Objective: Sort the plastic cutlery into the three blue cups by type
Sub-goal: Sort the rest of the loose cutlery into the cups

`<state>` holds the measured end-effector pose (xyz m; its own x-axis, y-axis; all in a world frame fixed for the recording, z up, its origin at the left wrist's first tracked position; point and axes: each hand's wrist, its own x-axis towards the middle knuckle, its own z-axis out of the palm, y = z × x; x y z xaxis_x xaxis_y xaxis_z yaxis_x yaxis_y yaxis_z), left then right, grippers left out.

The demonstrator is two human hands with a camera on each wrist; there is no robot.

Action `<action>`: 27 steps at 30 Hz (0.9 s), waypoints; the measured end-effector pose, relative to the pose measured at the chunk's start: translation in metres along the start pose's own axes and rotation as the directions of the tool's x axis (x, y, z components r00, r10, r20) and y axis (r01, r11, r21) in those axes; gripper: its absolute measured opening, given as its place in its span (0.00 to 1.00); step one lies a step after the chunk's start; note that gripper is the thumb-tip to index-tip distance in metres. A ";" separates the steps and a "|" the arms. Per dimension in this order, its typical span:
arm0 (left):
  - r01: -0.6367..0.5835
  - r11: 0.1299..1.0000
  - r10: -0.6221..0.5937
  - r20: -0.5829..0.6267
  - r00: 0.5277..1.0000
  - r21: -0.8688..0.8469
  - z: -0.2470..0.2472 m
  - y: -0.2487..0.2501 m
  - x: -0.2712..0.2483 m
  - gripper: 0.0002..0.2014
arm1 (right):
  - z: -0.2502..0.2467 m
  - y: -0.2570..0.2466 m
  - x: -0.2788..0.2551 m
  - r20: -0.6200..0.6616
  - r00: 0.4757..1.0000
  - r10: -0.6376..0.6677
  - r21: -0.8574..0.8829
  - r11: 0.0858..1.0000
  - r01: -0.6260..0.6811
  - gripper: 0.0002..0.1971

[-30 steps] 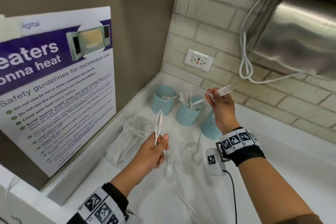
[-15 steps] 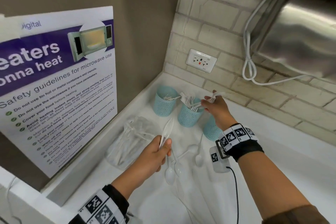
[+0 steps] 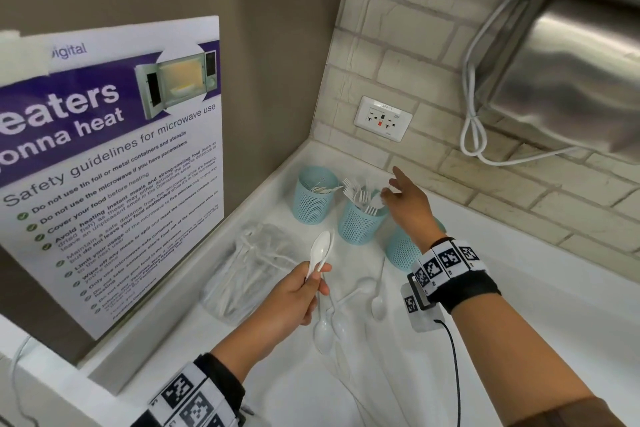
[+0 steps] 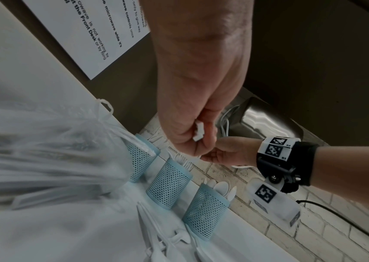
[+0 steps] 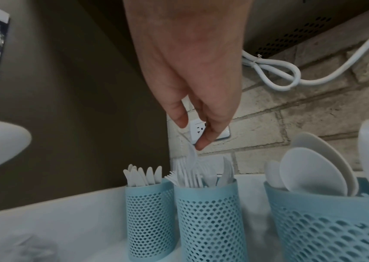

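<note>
Loose white spoons (image 3: 323,333) lie nearest on the smooth counter (image 3: 519,340). Above them the left hand (image 3: 292,302) clasps a glossy spoon (image 3: 319,253). Beyond stand three blue mesh cups: knives (image 5: 149,218), forks (image 5: 210,221), spoons (image 5: 327,228) (bowls plain only from the right wrist). The right hand (image 3: 407,204) hovers over the forks, fingers apparently loose.

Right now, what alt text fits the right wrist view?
The right hand hangs open above the middle blue cup of forks. The knife cup stands to its left in the picture, the spoon cup to its right.
</note>
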<state>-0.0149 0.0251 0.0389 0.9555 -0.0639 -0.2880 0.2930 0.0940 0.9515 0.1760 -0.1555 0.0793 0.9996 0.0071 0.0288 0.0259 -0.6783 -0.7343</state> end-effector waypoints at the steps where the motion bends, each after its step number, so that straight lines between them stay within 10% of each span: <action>1: -0.002 1.000 0.002 -0.004 1.000 0.005 0.000 0.000 0.000 0.13 | 0.000 -0.002 0.000 -0.007 1.000 -0.008 -0.022 1.000 0.008 0.28; 7: -0.013 1.000 0.013 0.000 1.000 0.028 0.001 -0.002 0.001 0.14 | 0.006 0.010 0.003 0.084 0.996 -0.027 -0.358 0.932 0.056 0.31; 12: -0.042 0.998 0.041 0.014 0.999 0.045 -0.001 -0.003 0.001 0.13 | 0.008 0.014 0.007 -0.186 0.953 -0.240 -0.244 0.951 0.192 0.12; 17: -0.093 0.993 0.091 0.028 0.995 0.069 -0.003 -0.004 0.003 0.11 | 0.008 0.005 -0.004 0.132 0.982 -0.134 -0.416 0.892 0.178 0.24; 21: -0.089 0.993 0.087 0.023 0.996 0.080 -0.003 -0.006 0.004 0.11 | 0.008 -0.011 -0.038 0.019 0.983 -0.182 -0.077 0.980 0.183 0.20; 27: -0.068 0.983 0.047 0.125 0.991 0.170 0.004 -0.006 0.002 0.12 | 0.019 -0.015 -0.104 0.546 0.825 -0.143 0.305 0.952 -0.037 0.12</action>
<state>-0.0147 0.0200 0.0327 0.9566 -0.1829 -0.2268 0.2170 -0.0724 0.9735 0.0723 -0.1321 0.0746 0.8292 0.5042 -0.2412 -0.0075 -0.4215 -0.9068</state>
